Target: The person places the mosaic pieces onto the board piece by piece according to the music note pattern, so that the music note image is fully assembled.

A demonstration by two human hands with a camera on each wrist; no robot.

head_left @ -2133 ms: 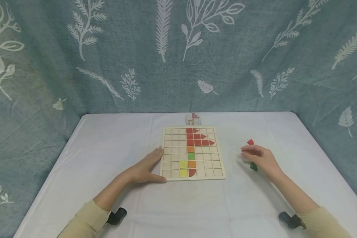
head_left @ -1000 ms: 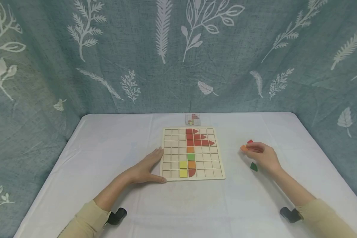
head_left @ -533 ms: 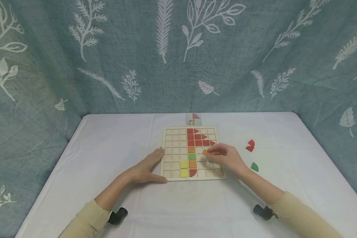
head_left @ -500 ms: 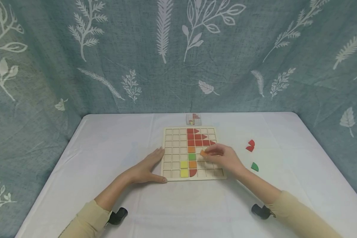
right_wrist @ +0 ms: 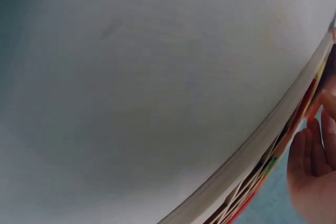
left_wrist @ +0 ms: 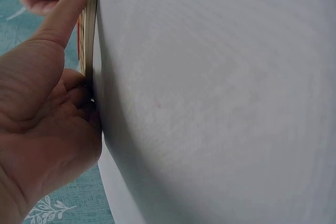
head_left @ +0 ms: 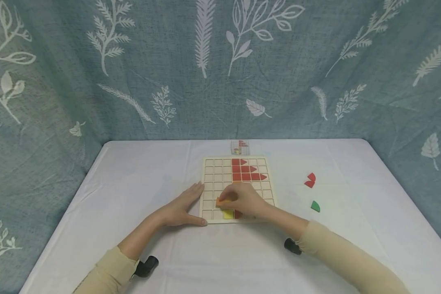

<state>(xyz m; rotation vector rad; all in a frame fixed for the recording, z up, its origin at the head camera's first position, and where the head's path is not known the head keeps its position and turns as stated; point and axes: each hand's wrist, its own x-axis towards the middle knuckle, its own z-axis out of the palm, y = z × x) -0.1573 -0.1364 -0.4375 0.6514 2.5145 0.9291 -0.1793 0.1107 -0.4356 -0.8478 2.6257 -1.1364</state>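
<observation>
A wooden grid board [head_left: 209, 173] lies on the white table. My left hand [head_left: 181, 207] rests against its left edge, fingers and thumb stretched out along the side and near corner. Between thumb and fingertips, my right hand [head_left: 244, 200] pinches an orange tile [head_left: 218, 202] over the lower left cells, left of the yellow tile column. Below that hand one yellow tile [head_left: 228, 214] shows; it covers the other yellow, orange and green tiles. Red tiles [head_left: 246, 177] form three pointed rows at the top. In the left wrist view, my thumb lies on the board's edge [left_wrist: 90, 30].
To the board's right lie two red pieces [head_left: 311, 177] touching each other and a green quarter-circle tile [head_left: 315, 206]. A small picture card [head_left: 240, 147] lies behind the board. A leaf-patterned curtain [head_left: 176, 81] hangs along the table's back edge.
My right hand picked up the orange tile at the right side of the table and carried it left across the board to the lower left cells. The left hand has stayed at the board's edge.
</observation>
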